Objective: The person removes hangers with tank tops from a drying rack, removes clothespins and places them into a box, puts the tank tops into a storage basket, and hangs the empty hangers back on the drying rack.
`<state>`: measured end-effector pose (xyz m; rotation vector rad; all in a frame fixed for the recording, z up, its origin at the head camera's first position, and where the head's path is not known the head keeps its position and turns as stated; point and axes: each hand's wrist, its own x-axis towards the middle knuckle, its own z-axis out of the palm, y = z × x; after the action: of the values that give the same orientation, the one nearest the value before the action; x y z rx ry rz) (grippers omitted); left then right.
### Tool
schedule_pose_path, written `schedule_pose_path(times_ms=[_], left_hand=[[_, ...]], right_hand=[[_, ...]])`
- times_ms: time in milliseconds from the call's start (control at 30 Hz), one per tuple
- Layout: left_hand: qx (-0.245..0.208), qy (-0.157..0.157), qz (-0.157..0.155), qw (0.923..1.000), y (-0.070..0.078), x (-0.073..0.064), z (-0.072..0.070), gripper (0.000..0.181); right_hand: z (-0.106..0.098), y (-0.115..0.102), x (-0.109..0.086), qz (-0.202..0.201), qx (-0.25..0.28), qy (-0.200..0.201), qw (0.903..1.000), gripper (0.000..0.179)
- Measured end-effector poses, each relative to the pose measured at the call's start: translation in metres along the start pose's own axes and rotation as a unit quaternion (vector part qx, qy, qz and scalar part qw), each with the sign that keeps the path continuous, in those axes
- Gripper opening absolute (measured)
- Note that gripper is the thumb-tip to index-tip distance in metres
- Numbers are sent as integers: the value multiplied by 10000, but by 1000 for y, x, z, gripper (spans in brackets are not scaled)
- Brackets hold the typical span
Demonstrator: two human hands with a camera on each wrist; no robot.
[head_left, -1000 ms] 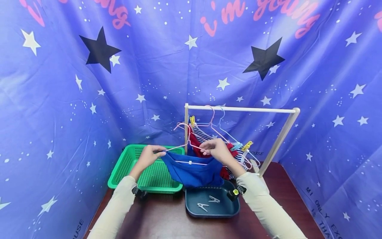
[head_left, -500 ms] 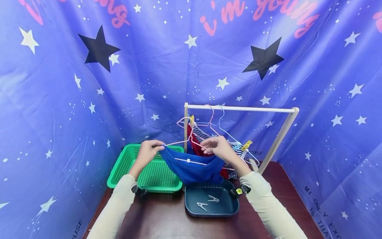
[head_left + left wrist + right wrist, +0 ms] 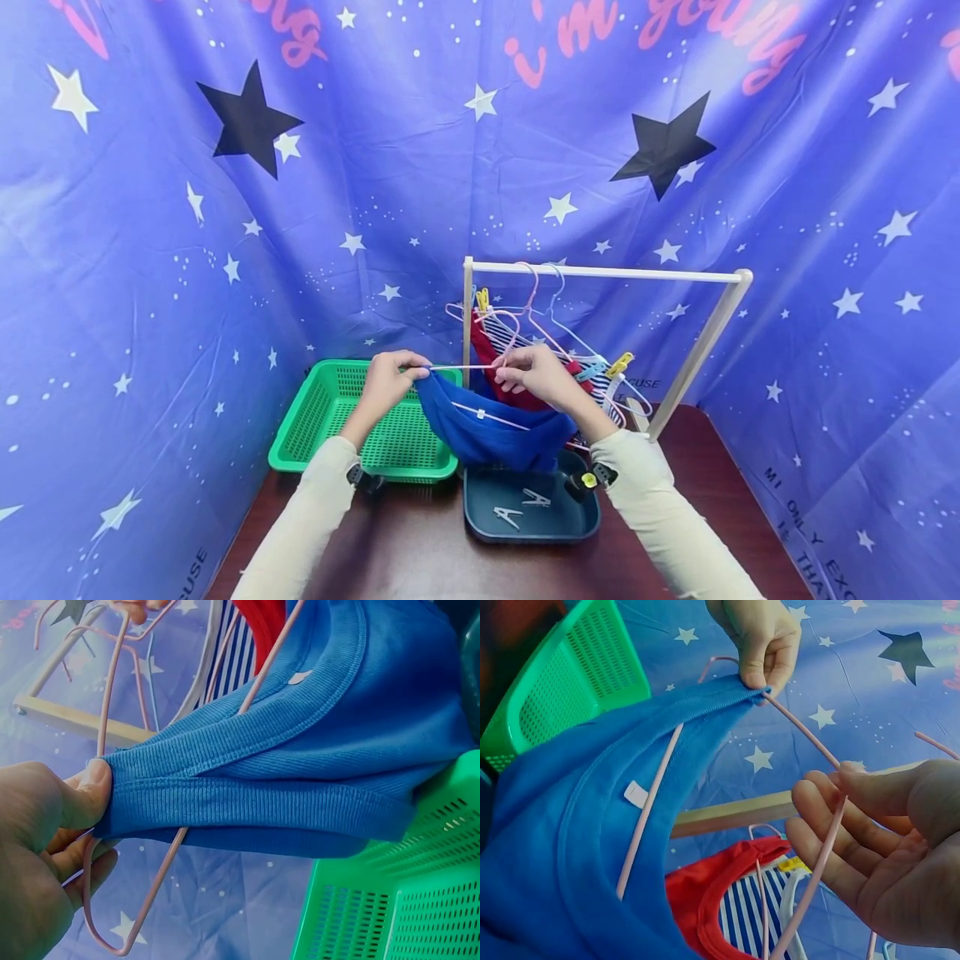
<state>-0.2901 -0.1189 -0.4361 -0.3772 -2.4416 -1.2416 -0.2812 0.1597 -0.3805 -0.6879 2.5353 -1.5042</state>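
A blue tank top [image 3: 491, 437] with ribbed edges hangs partly over a pink clothes hanger [image 3: 802, 729]. My left hand [image 3: 392, 379] pinches the tank top's shoulder strap together with the hanger's arm. In the left wrist view the hanger's rounded end [image 3: 116, 949] sticks out past the strap, below the fingers. My right hand [image 3: 534, 373] pinches the hanger's bare wire close to its hook, with the other fingers loosely bent. The hanger's lower bar [image 3: 646, 814] crosses inside the neckline, beside a small white label [image 3: 636, 795]. The far shoulder of the tank top droops below my right hand.
Behind stands a rack [image 3: 600, 272] with hangers bearing a red garment [image 3: 697, 892] and a striped one [image 3: 754, 907], held by yellow clothespins [image 3: 621, 364]. A green basket [image 3: 281, 454] is at left; a dark tray [image 3: 480, 533] with two grey clothespins [image 3: 507, 517] lies in front.
The hanger has turned in my hands, its hook tipping over to the right. My left hand has shifted slightly right with the strap, and my right hand has come closer to the hook.
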Motion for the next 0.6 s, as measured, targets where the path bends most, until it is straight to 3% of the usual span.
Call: schedule_pose_path(times_ms=[433,600], left_hand=[[-274,217,-80,9994,-5,1,2,4],[-326,583,-289,9973,-11,0,-2,4]], right_hand=[[4,-3,3,-70,52,380,9992,18],[2,-1,2,61,34,559,9984,16]])
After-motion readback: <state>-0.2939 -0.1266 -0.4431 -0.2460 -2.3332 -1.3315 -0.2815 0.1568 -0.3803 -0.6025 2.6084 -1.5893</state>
